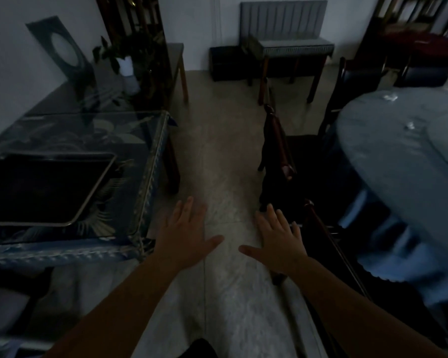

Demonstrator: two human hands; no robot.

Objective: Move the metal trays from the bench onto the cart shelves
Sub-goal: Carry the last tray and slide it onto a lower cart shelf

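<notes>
A dark metal tray [0,220] with a pale rim lies flat on the glass-topped bench [142,177] at the left. My left hand [186,236] hovers over the floor just right of the bench's near corner, fingers straight and spread, holding nothing. My right hand [279,239] is stretched out the same way beside it, close to a dark chair. Both hands are apart from the tray. No cart shows in this view.
A dark wooden chair [282,161] and a round table under a pale cloth [398,151] stand at the right. A potted plant [126,58] and a framed picture [62,50] sit at the bench's far end. A padded bench [292,47] stands against the back wall. Tiled floor [217,151] runs between.
</notes>
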